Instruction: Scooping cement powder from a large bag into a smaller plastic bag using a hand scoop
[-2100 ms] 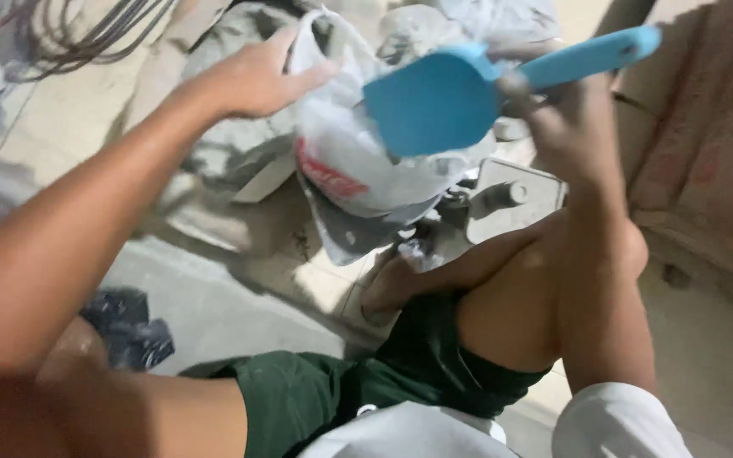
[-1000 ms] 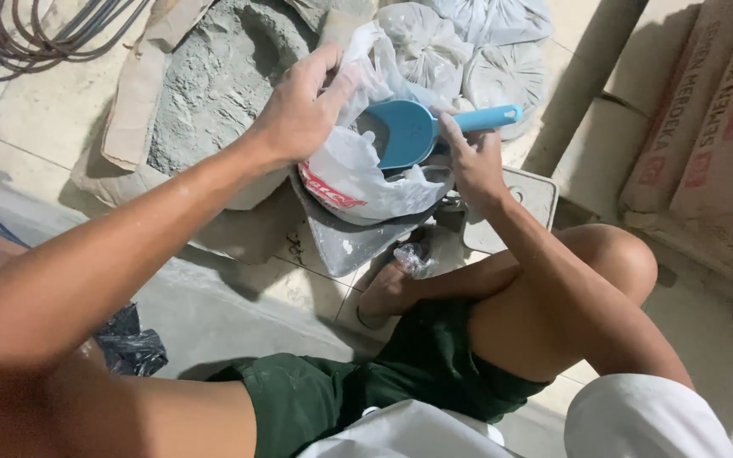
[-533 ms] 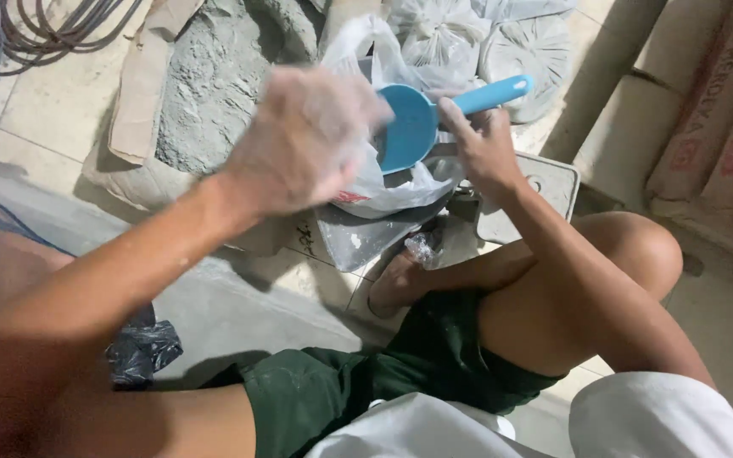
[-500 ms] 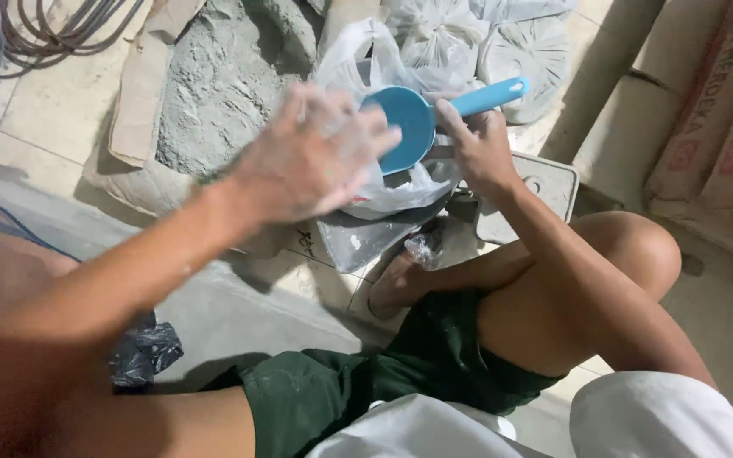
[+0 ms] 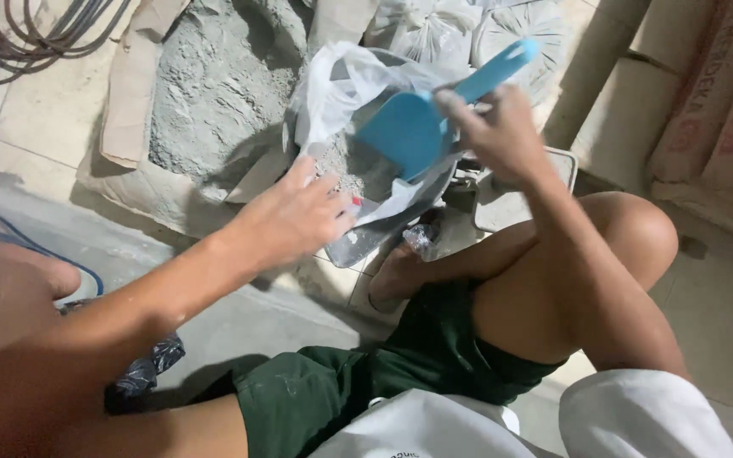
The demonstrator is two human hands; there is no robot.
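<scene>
My left hand [image 5: 290,222] sits at the bag's [image 5: 341,85] near edge; my right hand [image 5: 494,131] has the scoop [image 5: 413,127] inside its mouth. Powder heap [image 5: 214,76] lies left, sacks [image 5: 714,110] right, the bag possibly resting on a scale [image 5: 511,195].

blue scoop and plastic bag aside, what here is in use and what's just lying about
In use: blue scoop in right hand; white plastic bag at left hand; open cement sack.

Lying about: coiled cables; stacked sacks; black bag.
</scene>
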